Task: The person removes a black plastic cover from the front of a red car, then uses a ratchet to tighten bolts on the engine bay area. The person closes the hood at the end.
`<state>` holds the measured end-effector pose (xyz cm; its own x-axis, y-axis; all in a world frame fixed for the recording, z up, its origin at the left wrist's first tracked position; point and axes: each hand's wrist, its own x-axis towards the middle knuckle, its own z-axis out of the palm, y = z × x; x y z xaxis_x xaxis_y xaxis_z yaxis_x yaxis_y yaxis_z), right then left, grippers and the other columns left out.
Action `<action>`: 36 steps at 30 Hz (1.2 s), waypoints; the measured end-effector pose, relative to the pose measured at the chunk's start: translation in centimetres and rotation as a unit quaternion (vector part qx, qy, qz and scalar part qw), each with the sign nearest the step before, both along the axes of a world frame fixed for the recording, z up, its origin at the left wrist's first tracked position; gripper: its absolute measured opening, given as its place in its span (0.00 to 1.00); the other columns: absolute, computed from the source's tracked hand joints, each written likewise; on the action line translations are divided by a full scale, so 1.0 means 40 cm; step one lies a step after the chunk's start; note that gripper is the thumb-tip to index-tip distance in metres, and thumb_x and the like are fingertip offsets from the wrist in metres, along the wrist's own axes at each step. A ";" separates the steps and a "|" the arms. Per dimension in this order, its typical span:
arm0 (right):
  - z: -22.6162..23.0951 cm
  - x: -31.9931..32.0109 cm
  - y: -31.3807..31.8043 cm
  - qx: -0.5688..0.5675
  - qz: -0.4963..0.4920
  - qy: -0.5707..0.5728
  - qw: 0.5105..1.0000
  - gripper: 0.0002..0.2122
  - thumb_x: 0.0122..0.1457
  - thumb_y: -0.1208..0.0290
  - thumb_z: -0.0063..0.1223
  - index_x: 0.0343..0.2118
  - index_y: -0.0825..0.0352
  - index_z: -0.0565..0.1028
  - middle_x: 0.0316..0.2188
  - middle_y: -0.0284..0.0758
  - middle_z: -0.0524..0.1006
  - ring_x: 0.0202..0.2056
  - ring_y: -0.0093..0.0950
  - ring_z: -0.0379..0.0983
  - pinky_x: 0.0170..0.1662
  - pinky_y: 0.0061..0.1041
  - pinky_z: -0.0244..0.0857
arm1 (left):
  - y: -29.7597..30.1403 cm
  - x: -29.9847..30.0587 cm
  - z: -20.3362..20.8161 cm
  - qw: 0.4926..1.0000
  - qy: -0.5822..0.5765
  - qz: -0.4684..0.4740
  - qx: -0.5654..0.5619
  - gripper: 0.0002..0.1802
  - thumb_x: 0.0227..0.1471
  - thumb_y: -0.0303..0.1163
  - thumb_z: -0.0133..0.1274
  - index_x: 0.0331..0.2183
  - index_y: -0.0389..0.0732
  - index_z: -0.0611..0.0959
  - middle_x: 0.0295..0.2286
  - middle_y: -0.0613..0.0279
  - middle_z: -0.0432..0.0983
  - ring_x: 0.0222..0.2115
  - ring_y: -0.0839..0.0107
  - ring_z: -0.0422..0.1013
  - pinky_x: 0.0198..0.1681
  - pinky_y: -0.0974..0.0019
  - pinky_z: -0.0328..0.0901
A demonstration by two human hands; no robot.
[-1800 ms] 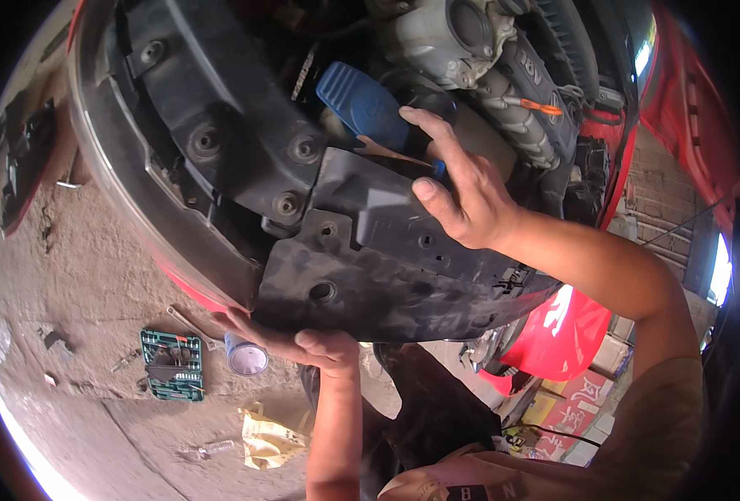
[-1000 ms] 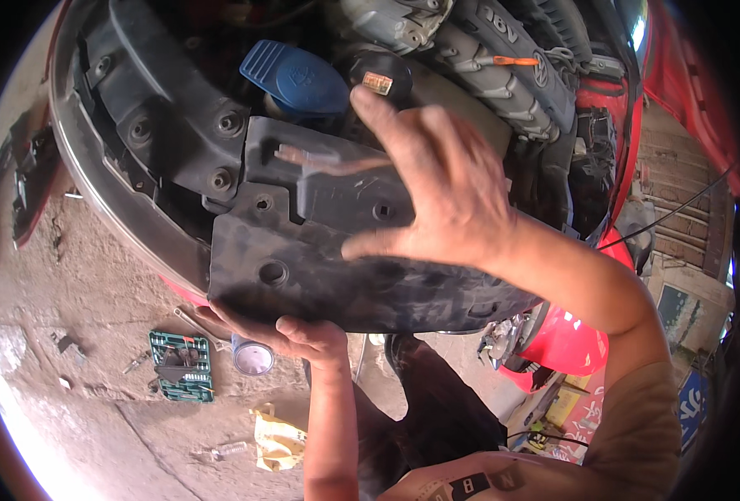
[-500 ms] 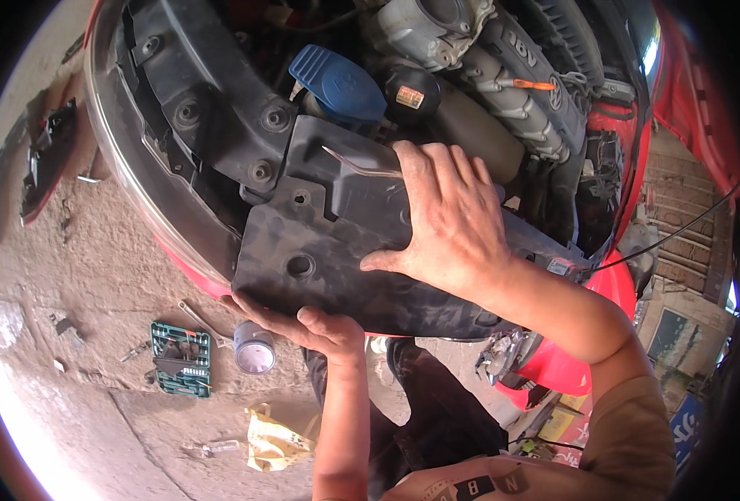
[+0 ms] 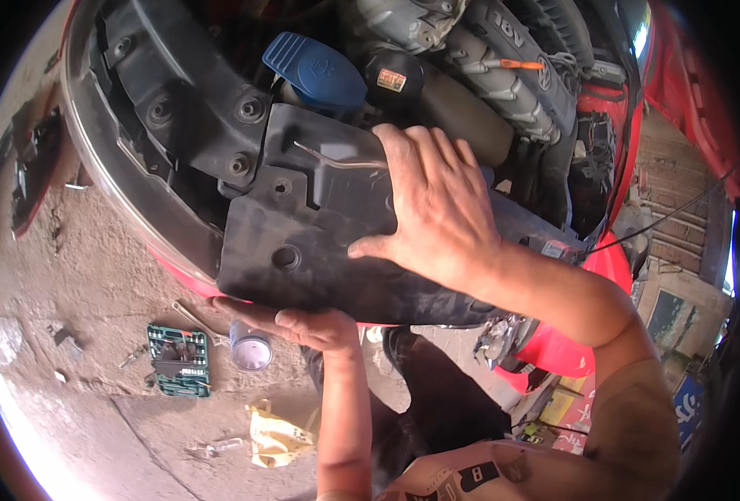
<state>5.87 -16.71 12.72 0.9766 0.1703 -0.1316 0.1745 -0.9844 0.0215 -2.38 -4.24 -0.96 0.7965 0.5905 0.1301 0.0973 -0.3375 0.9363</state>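
A broad black plastic panel (image 4: 257,230) with moulded holes lies along the front of a red car's engine bay. My right hand (image 4: 441,209) covers its middle, fingers bent over the far side and thumb spread on top. From beneath its index finger sticks a thin bent metal rod (image 4: 324,159), whose other end is hidden. My left hand (image 4: 315,328) rests against the panel's near edge, palm up and fingers stretched along it, the thumb raised. Beyond the panel, a blue reservoir cap (image 4: 324,75) stands next to a black round cap (image 4: 391,77).
Engine cover (image 4: 512,42) with an orange dipstick handle (image 4: 520,64) lies far right. On the ground are a green tool case (image 4: 179,386), a wrench (image 4: 188,316), a round can (image 4: 251,352) and a yellow bag (image 4: 276,438). A removed lamp (image 4: 37,171) lies left.
The car, the panel and both hands appear slightly farther left and up in the picture. My hands keep nearly the same places on the panel.
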 end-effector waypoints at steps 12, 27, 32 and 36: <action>-0.043 0.063 -0.103 0.077 0.148 -0.076 0.983 0.43 0.37 0.39 0.73 0.48 0.70 0.69 0.38 0.42 0.76 0.38 0.38 0.77 0.43 0.35 0.73 | 0.060 -0.039 -0.003 0.997 -0.002 -0.079 -0.015 0.45 0.68 0.56 0.33 0.67 0.25 0.47 0.68 0.34 0.39 0.70 0.44 0.38 0.71 0.44 0.38; -0.063 0.086 -0.136 0.291 0.050 -0.002 0.955 0.35 0.54 0.43 0.63 0.50 0.74 0.70 0.36 0.47 0.79 0.39 0.45 0.80 0.43 0.33 0.71 | 0.151 -0.032 -0.036 0.994 0.050 -0.068 -0.075 0.41 0.67 0.49 0.41 0.67 0.28 0.52 0.68 0.33 0.40 0.69 0.40 0.42 0.69 0.44 0.42; -0.065 0.085 -0.137 0.281 0.052 -0.001 0.958 0.35 0.57 0.43 0.59 0.52 0.75 0.68 0.40 0.48 0.78 0.42 0.46 0.79 0.45 0.34 0.70 | 0.151 -0.045 -0.036 0.988 0.046 -0.107 -0.099 0.42 0.65 0.47 0.46 0.67 0.29 0.53 0.68 0.35 0.42 0.69 0.42 0.44 0.68 0.46 0.46; -0.049 0.082 -0.142 0.257 0.041 0.018 0.965 0.34 0.59 0.44 0.57 0.54 0.75 0.68 0.42 0.49 0.78 0.44 0.47 0.78 0.47 0.34 0.69 | 0.265 -0.021 -0.049 0.981 0.039 -0.189 0.005 0.46 0.56 0.46 0.58 0.66 0.33 0.59 0.66 0.35 0.49 0.67 0.40 0.50 0.67 0.43 0.49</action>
<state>9.16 -22.39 10.77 0.9531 0.2996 -0.0434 0.2443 -0.8459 -0.4741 -3.23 6.36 -2.92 0.9659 0.2508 0.0637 0.0356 -0.3729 0.9272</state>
